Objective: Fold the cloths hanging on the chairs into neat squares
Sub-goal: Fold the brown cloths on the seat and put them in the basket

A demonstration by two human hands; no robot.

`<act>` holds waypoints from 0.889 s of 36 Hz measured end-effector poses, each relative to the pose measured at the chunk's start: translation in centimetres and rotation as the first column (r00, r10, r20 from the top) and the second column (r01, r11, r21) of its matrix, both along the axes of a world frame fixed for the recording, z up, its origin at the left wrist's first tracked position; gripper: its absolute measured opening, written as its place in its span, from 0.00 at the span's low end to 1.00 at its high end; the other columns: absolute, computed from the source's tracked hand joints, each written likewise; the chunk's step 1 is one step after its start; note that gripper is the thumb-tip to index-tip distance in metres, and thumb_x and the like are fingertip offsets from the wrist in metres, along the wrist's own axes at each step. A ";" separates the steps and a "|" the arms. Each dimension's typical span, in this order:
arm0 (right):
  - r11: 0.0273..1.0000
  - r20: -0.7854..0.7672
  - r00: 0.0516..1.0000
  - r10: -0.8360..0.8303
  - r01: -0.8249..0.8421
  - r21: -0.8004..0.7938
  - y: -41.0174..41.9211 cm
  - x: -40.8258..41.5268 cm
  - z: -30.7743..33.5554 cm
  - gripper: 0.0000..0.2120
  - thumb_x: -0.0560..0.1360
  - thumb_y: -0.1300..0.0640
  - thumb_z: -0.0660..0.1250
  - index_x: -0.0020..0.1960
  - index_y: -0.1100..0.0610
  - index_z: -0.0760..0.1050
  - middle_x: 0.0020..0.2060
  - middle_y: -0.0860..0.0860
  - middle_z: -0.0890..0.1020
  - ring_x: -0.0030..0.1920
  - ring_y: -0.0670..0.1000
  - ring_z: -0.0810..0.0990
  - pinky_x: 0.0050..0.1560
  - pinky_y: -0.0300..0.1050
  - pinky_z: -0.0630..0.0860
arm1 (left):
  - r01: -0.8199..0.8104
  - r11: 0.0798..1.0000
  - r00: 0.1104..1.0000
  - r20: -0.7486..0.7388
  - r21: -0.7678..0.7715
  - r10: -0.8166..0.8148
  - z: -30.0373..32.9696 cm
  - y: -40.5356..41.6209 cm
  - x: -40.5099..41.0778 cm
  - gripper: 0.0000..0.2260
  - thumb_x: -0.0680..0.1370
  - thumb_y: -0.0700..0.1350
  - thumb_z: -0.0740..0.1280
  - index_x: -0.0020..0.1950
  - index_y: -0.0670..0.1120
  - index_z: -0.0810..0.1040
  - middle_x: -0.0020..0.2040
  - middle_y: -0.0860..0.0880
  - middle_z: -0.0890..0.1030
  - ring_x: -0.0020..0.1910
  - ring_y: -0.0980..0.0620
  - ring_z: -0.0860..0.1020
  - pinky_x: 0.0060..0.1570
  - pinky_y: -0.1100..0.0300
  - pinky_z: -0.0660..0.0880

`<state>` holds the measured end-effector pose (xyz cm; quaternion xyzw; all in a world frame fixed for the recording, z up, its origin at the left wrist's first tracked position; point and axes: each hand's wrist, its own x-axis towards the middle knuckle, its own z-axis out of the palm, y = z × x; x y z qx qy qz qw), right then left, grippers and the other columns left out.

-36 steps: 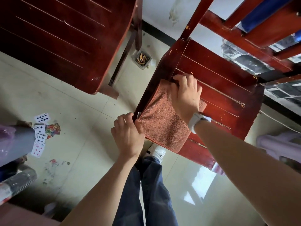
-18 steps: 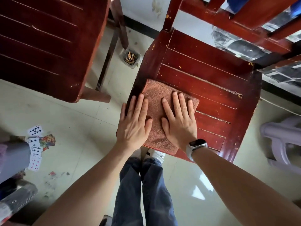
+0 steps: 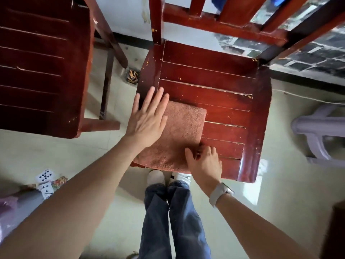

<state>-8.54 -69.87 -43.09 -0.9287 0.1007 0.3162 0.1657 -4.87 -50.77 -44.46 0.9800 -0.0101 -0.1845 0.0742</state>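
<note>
A rust-orange terry cloth lies folded into a rough square on the front left part of a red wooden chair seat. My left hand lies flat with straight, spread fingers on the cloth's left edge, fingertips reaching onto the bare seat. At the cloth's near right corner is my right hand, with a white watch on its wrist. Its fingers bend down at the cloth's edge; whether they pinch the cloth I cannot tell. A blue cloth hangs on the chair's backrest at the top edge of the view.
A second red wooden chair stands to the left. On the tiled floor lie a small tray of cigarette butts between the chairs and playing cards at the lower left. A pale plastic stool stands at the right.
Both hands were pressing flat side by side on the cloth. My left hand has slid to the cloth's left edge, and my right hand has drawn back to its near right corner.
</note>
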 end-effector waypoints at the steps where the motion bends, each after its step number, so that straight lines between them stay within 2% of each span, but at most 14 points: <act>1: 1.000 -0.036 0.999 -0.007 0.007 0.009 0.2 -0.2 0.0 0.24 0.72 0.39 0.60 0.54 0.59 0.72 0.51 0.54 0.74 0.56 0.56 0.73 0.58 0.51 0.68 | 0.003 1.000 0.999 -0.050 0.009 -0.003 -0.1 0.3 0.6 0.25 0.81 0.53 0.46 0.76 0.47 0.44 0.77 0.48 0.46 0.75 0.48 0.43 0.71 0.44 0.39; 4: 0.997 -0.084 0.996 -0.040 0.046 0.068 0.5 -0.1 0.1 0.21 0.73 0.43 0.61 0.54 0.60 0.71 0.51 0.54 0.74 0.54 0.57 0.73 0.56 0.50 0.70 | 0.020 1.000 0.992 -0.129 0.017 -0.017 -0.4 1.0 1.5 0.25 0.81 0.54 0.46 0.76 0.48 0.45 0.77 0.50 0.48 0.75 0.49 0.46 0.71 0.43 0.43; 6: 0.992 -0.105 0.994 -0.042 0.054 0.113 0.4 0.7 0.6 0.18 0.74 0.44 0.61 0.52 0.59 0.70 0.46 0.52 0.75 0.50 0.57 0.76 0.51 0.48 0.72 | 0.010 1.000 0.996 -0.085 0.017 -0.009 -0.2 1.2 1.4 0.24 0.81 0.52 0.50 0.75 0.46 0.53 0.75 0.46 0.58 0.73 0.45 0.57 0.70 0.42 0.52; 8: 0.985 -0.081 0.994 -0.073 0.085 0.152 -0.4 2.3 1.3 0.16 0.74 0.46 0.62 0.52 0.58 0.69 0.42 0.51 0.75 0.47 0.57 0.78 0.50 0.51 0.74 | -0.038 0.999 0.999 -0.014 0.013 0.038 0.2 0.8 1.1 0.21 0.79 0.49 0.55 0.71 0.42 0.63 0.67 0.42 0.70 0.65 0.40 0.68 0.62 0.43 0.63; 10: 0.981 0.030 0.995 -0.099 0.092 0.168 -1.7 4.6 1.9 0.13 0.74 0.47 0.63 0.50 0.56 0.68 0.41 0.52 0.76 0.46 0.58 0.78 0.53 0.55 0.73 | -0.118 0.993 0.993 0.018 -0.007 0.118 0.6 0.2 0.3 0.20 0.77 0.46 0.60 0.67 0.40 0.68 0.57 0.39 0.76 0.55 0.38 0.74 0.53 0.44 0.70; 12: 0.993 0.212 0.975 -0.064 0.041 0.109 -3.1 7.3 2.0 0.11 0.75 0.49 0.62 0.49 0.57 0.68 0.43 0.54 0.77 0.48 0.59 0.76 0.55 0.55 0.71 | -0.170 0.984 0.985 -0.009 -0.043 0.170 1.0 -0.7 -0.7 0.19 0.77 0.48 0.61 0.64 0.39 0.71 0.52 0.39 0.78 0.51 0.39 0.76 0.48 0.45 0.72; 15: 1.000 0.446 0.894 0.024 -0.023 -0.009 -4.6 10.5 1.9 0.16 0.74 0.54 0.56 0.57 0.60 0.72 0.53 0.58 0.77 0.57 0.60 0.72 0.62 0.55 0.64 | -0.187 0.981 0.982 -0.037 -0.049 0.185 0.9 -1.8 -1.8 0.22 0.77 0.52 0.62 0.64 0.39 0.71 0.52 0.39 0.79 0.50 0.39 0.76 0.46 0.47 0.72; 17: 0.988 0.516 0.843 0.153 -0.144 -0.056 -4.9 11.2 1.5 0.22 0.73 0.54 0.53 0.65 0.61 0.69 0.62 0.59 0.74 0.65 0.60 0.69 0.70 0.59 0.59 | -0.213 0.975 0.977 -0.006 -0.061 0.213 0.7 -2.2 -2.0 0.25 0.76 0.52 0.63 0.67 0.39 0.68 0.55 0.38 0.77 0.52 0.39 0.75 0.47 0.47 0.73; 20: 0.905 0.437 0.793 0.423 -0.396 -0.157 -4.4 10.4 0.1 0.27 0.76 0.52 0.49 0.72 0.63 0.58 0.72 0.59 0.62 0.74 0.58 0.57 0.72 0.58 0.45 | -0.158 0.983 0.984 0.068 -0.092 0.164 0.3 -2.7 -1.7 0.27 0.76 0.50 0.61 0.72 0.40 0.60 0.68 0.39 0.68 0.64 0.39 0.70 0.56 0.45 0.72; 22: 0.866 0.341 0.796 0.500 -0.458 -0.200 -4.0 9.5 -1.1 0.29 0.78 0.48 0.45 0.74 0.62 0.51 0.74 0.59 0.54 0.75 0.57 0.50 0.73 0.57 0.42 | -0.059 0.995 0.996 0.055 -0.075 0.064 -0.2 -2.9 -1.6 0.25 0.78 0.49 0.55 0.74 0.42 0.57 0.74 0.43 0.61 0.71 0.41 0.62 0.62 0.43 0.68; 25: 0.863 0.269 0.824 0.498 -0.441 -0.247 -4.0 8.6 -2.8 0.31 0.77 0.44 0.43 0.75 0.61 0.49 0.75 0.59 0.53 0.75 0.58 0.51 0.73 0.60 0.46 | -0.022 0.998 0.999 -0.042 -0.052 0.020 -0.8 -2.9 -1.6 0.25 0.79 0.52 0.47 0.74 0.43 0.55 0.76 0.47 0.55 0.74 0.44 0.55 0.67 0.40 0.61; 28: 0.882 0.259 0.847 0.464 -0.416 -0.220 -3.8 9.0 -3.3 0.31 0.78 0.44 0.44 0.75 0.60 0.49 0.74 0.59 0.53 0.75 0.58 0.51 0.72 0.62 0.48 | -0.035 0.994 0.998 -0.056 -0.106 0.029 -0.9 -2.8 -1.3 0.25 0.80 0.51 0.50 0.75 0.44 0.52 0.76 0.48 0.51 0.75 0.46 0.50 0.70 0.42 0.54; 30: 0.902 0.301 0.850 0.432 -0.402 -0.160 -3.9 9.1 -2.7 0.29 0.78 0.45 0.42 0.75 0.59 0.49 0.75 0.59 0.52 0.75 0.57 0.49 0.72 0.63 0.43 | -0.099 0.970 0.995 -0.027 -0.223 0.096 -0.5 -2.9 -0.8 0.23 0.80 0.48 0.54 0.74 0.43 0.56 0.76 0.47 0.55 0.75 0.47 0.53 0.70 0.44 0.55; 32: 0.956 0.394 0.873 0.288 -0.285 -0.066 -4.4 8.8 -1.8 0.27 0.78 0.48 0.45 0.74 0.58 0.54 0.75 0.58 0.54 0.75 0.56 0.51 0.72 0.60 0.43 | -0.224 0.914 0.972 -0.016 -0.339 0.233 0.0 -3.1 0.0 0.22 0.80 0.46 0.56 0.73 0.43 0.60 0.74 0.46 0.61 0.73 0.48 0.59 0.69 0.47 0.58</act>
